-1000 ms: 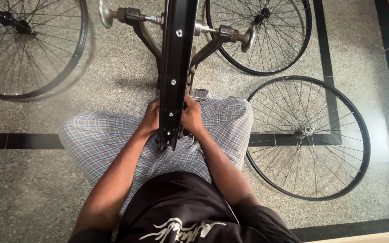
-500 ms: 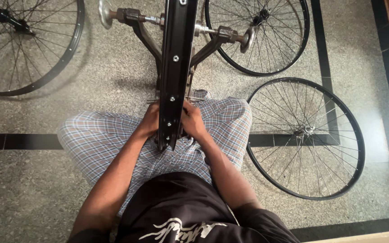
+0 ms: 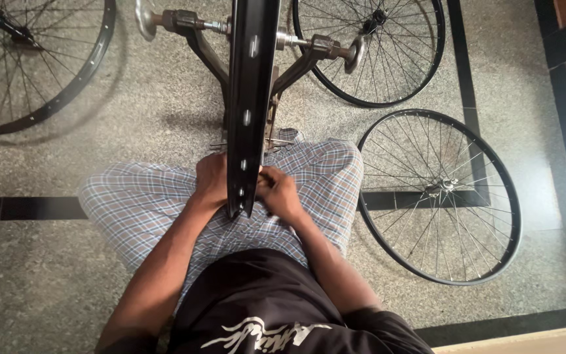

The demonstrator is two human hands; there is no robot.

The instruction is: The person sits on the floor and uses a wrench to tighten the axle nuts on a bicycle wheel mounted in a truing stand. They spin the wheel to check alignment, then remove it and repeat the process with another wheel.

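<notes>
Black rim clamped upright in a truing stand, seen edge-on from above, running from the top of the frame down to the lap of the person sitting on the floor. Both hands sit at the near end of it. Left hand is curled and pressed against the left side of the rim. Right hand is on the right side with fingers bunched as if pinching something small, maybe a spoke or nipple, but I can't tell what, it's hidden behind the rim wall.

What could go sideways, my guess only: fingers are tight in by the rim edge and spokes, so if the wheel turns in the stand they could get nipped. A small part slipping out of that pinch would drop into the checked trousers or onto the speckled floor, where it'd be a pain to spot. The stand's legs stand just beyond the knees, so a shifted leg could bump it.

Surface is grey speckled stone floor with black inlay strips. 3 more spoked wheels lie flat on it: 1 top left, 1 top right, 1 to the right near the right knee. Sunlit wooden edge bottom right.
</notes>
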